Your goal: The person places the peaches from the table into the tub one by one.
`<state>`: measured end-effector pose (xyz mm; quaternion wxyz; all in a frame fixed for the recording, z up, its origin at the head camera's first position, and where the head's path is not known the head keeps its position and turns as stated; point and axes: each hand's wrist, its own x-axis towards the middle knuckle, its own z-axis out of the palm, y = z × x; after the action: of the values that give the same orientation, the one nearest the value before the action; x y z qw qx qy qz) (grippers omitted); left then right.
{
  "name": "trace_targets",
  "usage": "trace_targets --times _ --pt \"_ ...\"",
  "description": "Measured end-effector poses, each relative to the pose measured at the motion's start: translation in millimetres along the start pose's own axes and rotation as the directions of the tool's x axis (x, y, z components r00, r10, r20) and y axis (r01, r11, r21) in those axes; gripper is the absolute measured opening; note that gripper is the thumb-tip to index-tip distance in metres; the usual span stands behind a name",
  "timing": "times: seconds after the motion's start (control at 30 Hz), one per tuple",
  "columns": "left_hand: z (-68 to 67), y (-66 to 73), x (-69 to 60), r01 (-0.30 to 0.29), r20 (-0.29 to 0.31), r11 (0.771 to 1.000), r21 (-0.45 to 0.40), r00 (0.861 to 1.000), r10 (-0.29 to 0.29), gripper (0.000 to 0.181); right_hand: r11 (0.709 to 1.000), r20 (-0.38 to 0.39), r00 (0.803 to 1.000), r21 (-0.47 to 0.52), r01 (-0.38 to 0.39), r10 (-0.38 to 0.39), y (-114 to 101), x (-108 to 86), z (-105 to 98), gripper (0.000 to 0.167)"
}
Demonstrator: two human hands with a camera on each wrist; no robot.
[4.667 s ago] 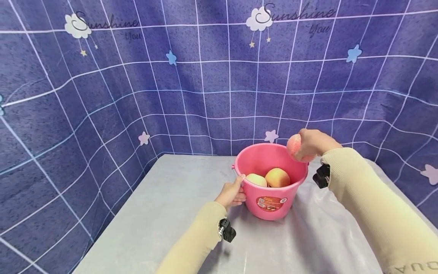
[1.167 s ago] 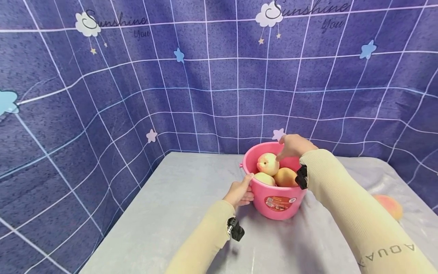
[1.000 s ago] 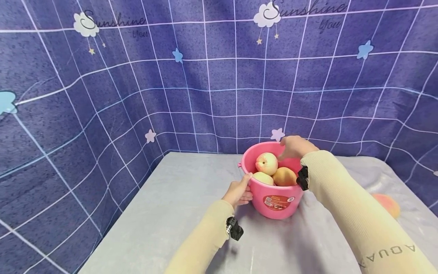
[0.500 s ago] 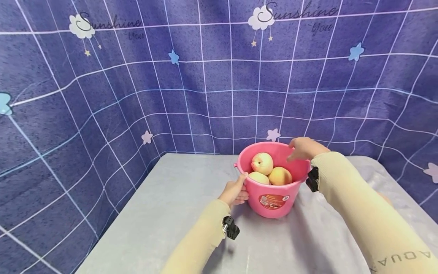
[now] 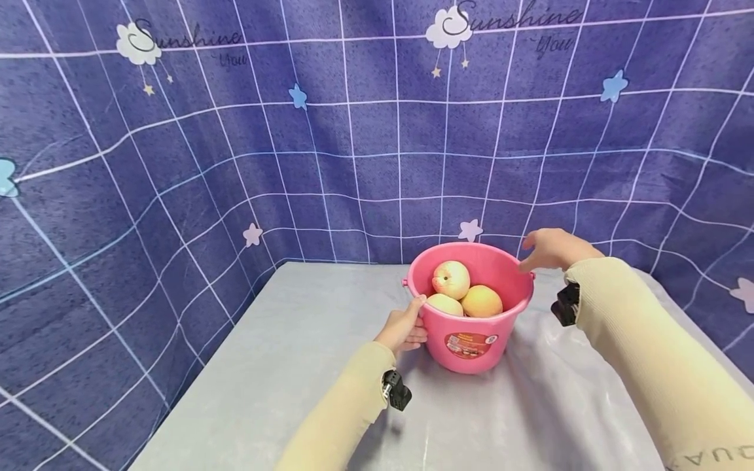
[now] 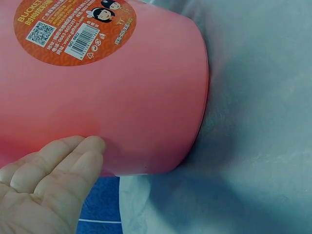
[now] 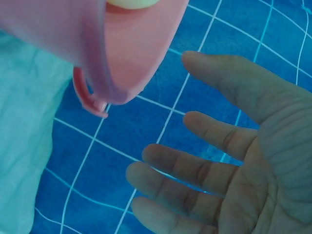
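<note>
A pink bucket (image 5: 471,333) with an orange label stands upright on the table. Three fruits show inside: a pale peach with a red blush (image 5: 451,280), an orange-yellow peach-like fruit (image 5: 482,301) and a pale yellowish fruit (image 5: 444,305) partly behind the front rim. My left hand (image 5: 403,329) holds the bucket's left rim, thumb over the edge and fingers along the outer wall. In the left wrist view those fingers (image 6: 63,170) lie beside the pink side. Just above the right rim, my right hand (image 5: 556,250) is spread and holds nothing; the right wrist view shows its fingers apart.
A grey cloth covers the table (image 5: 306,327). Behind and to the left hangs a blue-purple gridded curtain (image 5: 365,144) with stars and clouds. The bucket's handle (image 7: 87,95) hangs down outside its wall in the right wrist view.
Earlier my right hand held a reddish peach at the right rim; a blushed peach now lies in the bucket. The hand has moved out rightward. Another peach at right is out of sight now.
</note>
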<state>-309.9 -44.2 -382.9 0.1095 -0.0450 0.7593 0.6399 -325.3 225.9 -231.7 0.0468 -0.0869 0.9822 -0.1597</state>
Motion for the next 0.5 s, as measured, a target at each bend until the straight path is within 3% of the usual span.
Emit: trace_targets --times 0.27,0.5 --pt "0.9 0.0 -0.5 -0.003 0.005 1.000 -0.010 1.000 0.003 0.075 1.000 -0.156 0.988 -0.014 0.013 -0.015 22 -8.0 1 0.050" --pt "-0.4 0.7 -1.3 -0.012 0.004 1.000 -0.011 1.000 0.012 0.075 0.998 -0.314 0.948 0.030 0.057 -0.045 44 -15.6 22 0.046"
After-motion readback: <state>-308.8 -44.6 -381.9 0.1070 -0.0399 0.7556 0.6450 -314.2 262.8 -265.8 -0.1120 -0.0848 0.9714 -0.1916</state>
